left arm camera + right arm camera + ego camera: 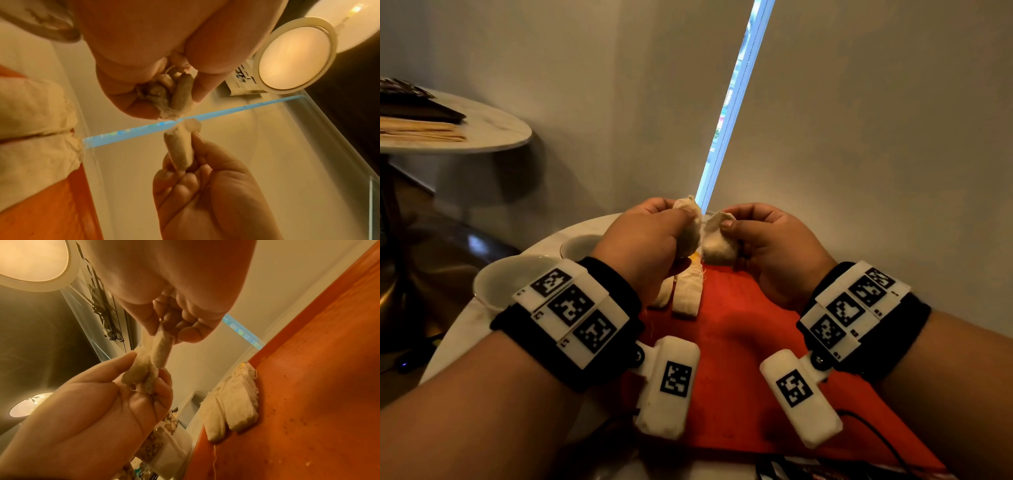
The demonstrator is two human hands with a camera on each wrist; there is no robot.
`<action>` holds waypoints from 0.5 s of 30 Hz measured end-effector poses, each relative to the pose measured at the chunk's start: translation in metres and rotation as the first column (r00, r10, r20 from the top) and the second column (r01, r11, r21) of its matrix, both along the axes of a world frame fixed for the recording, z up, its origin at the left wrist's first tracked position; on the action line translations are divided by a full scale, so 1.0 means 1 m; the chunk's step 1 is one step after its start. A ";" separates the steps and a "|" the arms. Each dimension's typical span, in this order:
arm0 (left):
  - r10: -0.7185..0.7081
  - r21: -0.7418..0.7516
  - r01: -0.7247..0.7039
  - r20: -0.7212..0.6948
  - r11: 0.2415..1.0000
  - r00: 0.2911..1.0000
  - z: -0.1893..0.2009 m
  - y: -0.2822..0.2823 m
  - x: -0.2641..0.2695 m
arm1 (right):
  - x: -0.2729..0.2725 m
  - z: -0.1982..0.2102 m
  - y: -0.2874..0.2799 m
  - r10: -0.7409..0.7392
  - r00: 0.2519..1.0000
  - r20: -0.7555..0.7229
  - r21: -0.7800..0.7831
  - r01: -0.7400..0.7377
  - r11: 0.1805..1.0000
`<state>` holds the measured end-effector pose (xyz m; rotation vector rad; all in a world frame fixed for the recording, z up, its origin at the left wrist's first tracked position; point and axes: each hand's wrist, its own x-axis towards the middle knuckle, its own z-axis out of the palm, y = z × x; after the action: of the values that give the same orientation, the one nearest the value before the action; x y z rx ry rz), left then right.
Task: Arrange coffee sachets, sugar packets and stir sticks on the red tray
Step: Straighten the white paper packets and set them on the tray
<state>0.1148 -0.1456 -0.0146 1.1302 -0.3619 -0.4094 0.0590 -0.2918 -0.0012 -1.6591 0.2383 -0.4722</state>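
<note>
The red tray lies on a round white table. Two pale cloth-like sachets lie side by side at its far left corner, also seen in the right wrist view. Above the tray's far edge my left hand pinches a small bunch of sachets. My right hand pinches a single sachet between thumb and fingers. The held sachets touch at their top corners. No sugar packets or stir sticks show.
Two white cups stand left of the tray. Dark packets and a black cable lie at the tray's near edge. A second round table with books stands back left. A wall rises right behind the table.
</note>
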 end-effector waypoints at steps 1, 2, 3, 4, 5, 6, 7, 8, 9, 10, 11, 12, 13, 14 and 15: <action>0.012 0.004 -0.012 0.009 1.000 1.000 0.000 0.000 0.001 | 0.000 0.000 -0.001 -0.012 1.000 -0.002 -0.001 0.012 1.000; 0.014 0.007 -0.014 0.007 1.000 1.000 0.000 0.000 0.001 | -0.001 0.001 -0.002 -0.023 1.000 -0.002 0.005 0.023 1.000; 0.013 0.007 -0.013 0.000 1.000 1.000 -0.001 0.001 0.002 | -0.002 0.002 -0.003 -0.032 0.999 -0.003 0.016 0.032 0.999; 0.012 0.007 -0.012 -0.008 1.000 1.000 -0.001 0.001 0.002 | -0.003 0.004 -0.003 -0.042 0.999 -0.002 0.030 0.042 0.999; 0.013 0.008 -0.013 -0.015 1.000 1.000 -0.001 0.002 0.003 | -0.004 0.005 -0.004 -0.059 0.998 0.000 0.044 0.059 0.997; 0.018 0.012 -0.018 -0.018 1.000 1.000 0.000 0.002 0.003 | -0.005 0.007 -0.005 -0.076 0.997 0.004 0.050 0.076 0.996; 0.027 0.013 -0.027 -0.021 1.000 0.999 0.000 0.002 0.004 | -0.006 0.009 -0.006 -0.092 0.996 0.009 0.052 0.092 0.994; 0.038 0.012 -0.038 -0.028 0.999 0.999 0.000 0.002 0.004 | -0.006 0.009 -0.007 -0.107 0.994 0.012 0.053 0.106 0.993; 0.047 0.010 -0.047 -0.035 0.999 0.998 0.000 0.002 0.004 | -0.007 0.010 -0.009 -0.121 0.993 0.011 0.053 0.120 0.991; 0.057 0.007 -0.056 -0.041 0.998 0.998 0.000 0.002 0.004 | -0.007 0.010 -0.010 -0.134 0.991 0.005 0.049 0.134 0.990; 0.064 0.001 -0.064 -0.044 0.998 0.997 0.001 0.003 0.005 | -0.008 0.010 -0.011 -0.149 0.989 -0.006 0.042 0.149 0.988; 0.070 -0.006 -0.071 -0.047 0.997 0.996 0.002 0.003 0.005 | -0.008 0.009 -0.013 -0.165 0.986 -0.016 0.038 0.166 0.985; 0.077 -0.015 -0.078 -0.050 0.997 0.996 0.002 0.004 0.005 | -0.009 0.009 -0.014 -0.181 0.983 -0.023 0.039 0.182 0.983; 0.084 -0.027 -0.086 -0.054 0.996 0.995 0.004 0.005 0.005 | -0.009 0.008 -0.016 -0.194 0.981 -0.028 0.038 0.195 0.980; 0.095 -0.040 -0.097 -0.062 0.994 0.994 0.004 0.006 0.006 | -0.010 0.007 -0.017 -0.206 0.978 -0.035 0.034 0.207 0.978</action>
<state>0.1204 -0.1394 -0.0104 1.0867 -0.2609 -0.3489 0.0494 -0.3093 0.0053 -1.6135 0.4440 -0.5945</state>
